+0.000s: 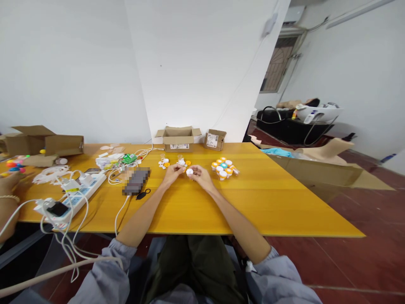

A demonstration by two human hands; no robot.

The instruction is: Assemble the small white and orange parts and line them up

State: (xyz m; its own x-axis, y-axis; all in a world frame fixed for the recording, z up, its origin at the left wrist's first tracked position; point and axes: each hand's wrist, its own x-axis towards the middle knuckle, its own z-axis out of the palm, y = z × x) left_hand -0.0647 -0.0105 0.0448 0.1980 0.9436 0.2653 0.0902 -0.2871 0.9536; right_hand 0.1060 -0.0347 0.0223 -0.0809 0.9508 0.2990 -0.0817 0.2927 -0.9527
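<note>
Over the middle of the table, my two hands work close together. My right hand (202, 177) pinches a small white round disc (189, 172), its face turned up towards me. Just to its left, my left hand (172, 174) is closed, fingertips together, by a bit of orange; what it grips is too small to tell. Beyond the fingers lie a small pile of white parts (181, 161) and an orange ring (188, 163). More white pieces and another orange ring (166, 164) lie to the left. At right sits a cluster of small round pieces (223, 167), white with orange or teal rims.
An open cardboard box (179, 141) and a smaller carton (215, 139) stand against the wall. To the left are a dark device (136, 181), a power strip (77, 200) with trailing cables, and another person's hand (9, 185). A large carton (303, 171) stands beyond the right edge.
</note>
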